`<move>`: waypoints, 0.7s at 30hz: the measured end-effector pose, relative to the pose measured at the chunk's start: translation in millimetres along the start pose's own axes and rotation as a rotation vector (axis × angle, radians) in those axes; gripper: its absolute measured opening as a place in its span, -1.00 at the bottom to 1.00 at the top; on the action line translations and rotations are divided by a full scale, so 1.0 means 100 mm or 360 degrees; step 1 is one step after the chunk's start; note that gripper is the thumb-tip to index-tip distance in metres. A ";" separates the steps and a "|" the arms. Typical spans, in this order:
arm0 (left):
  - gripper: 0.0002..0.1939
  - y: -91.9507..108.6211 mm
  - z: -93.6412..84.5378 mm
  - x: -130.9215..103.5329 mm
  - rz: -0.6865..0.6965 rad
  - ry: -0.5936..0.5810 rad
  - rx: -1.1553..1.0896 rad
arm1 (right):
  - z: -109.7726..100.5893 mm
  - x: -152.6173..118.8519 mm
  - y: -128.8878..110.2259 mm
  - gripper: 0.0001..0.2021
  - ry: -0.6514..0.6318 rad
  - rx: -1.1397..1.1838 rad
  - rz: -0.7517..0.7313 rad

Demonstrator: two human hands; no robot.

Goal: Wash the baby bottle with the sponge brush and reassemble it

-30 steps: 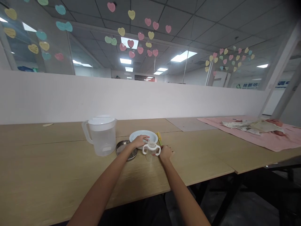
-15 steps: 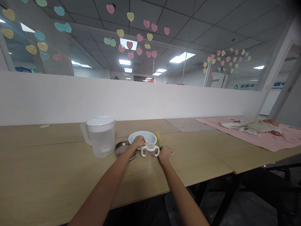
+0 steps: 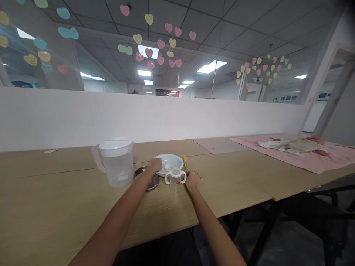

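Observation:
A clear two-handled cup (image 3: 175, 180) with white handles stands upright near the middle of the table. Behind it sits a white bowl (image 3: 179, 159), with a small white ring-like piece (image 3: 168, 167) inside. My left hand (image 3: 156, 164) is over the bowl's left side, fingers curled, and what they may hold is hidden. Beside the cup's right handle, my right hand (image 3: 193, 180) rests low with bent fingers. A brush with a yellow head (image 3: 185, 160) and green handle runs down to that hand; whether it is gripped cannot be seen. My left forearm partly covers a round metal dish (image 3: 153, 183).
A clear plastic jug (image 3: 118, 164) with liquid stands left of the dish. At the right, a pink cloth (image 3: 299, 162) carries a doll-like figure in pale cloth (image 3: 294, 144). A white wall (image 3: 166, 118) rises behind the wooden table (image 3: 69, 207).
My left hand has shifted left, away from the small white piece, which now shows in the bowl. My right hand stays beside the cup. The view has shifted slightly.

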State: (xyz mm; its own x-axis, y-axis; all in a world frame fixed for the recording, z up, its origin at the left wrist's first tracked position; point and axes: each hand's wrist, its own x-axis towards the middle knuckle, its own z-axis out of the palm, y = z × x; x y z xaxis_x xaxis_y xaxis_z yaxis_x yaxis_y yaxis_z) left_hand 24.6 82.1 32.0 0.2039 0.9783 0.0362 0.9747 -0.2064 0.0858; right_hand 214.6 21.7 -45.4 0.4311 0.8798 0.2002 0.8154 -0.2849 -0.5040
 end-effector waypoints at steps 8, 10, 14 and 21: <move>-0.71 -0.06 -0.02 -0.04 0.0080 0.0089 -0.0051 | 0.01 0.00 0.00 -0.73 0.0004 0.0001 -0.0007; -0.73 -0.06 -0.01 -0.04 0.0075 0.0144 -0.0076 | 0.01 0.01 0.00 -0.74 -0.0001 0.0006 -0.0006; -0.60 -0.11 -0.02 -0.05 0.0049 0.0247 -0.0105 | 0.02 0.01 0.01 -0.75 0.0010 0.0023 -0.0003; -0.54 -0.14 -0.03 -0.06 0.0026 0.0328 -0.0110 | -0.02 -0.02 -0.01 -0.74 0.0013 -0.0007 -0.0006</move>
State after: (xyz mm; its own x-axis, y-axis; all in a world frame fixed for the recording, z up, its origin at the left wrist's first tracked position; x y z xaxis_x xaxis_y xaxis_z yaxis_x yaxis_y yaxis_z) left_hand 9.7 78.8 33.8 0.1900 0.9519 0.2404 0.9614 -0.2301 0.1512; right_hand 214.0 19.8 -43.6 0.4312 0.8778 0.2087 0.8185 -0.2832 -0.4998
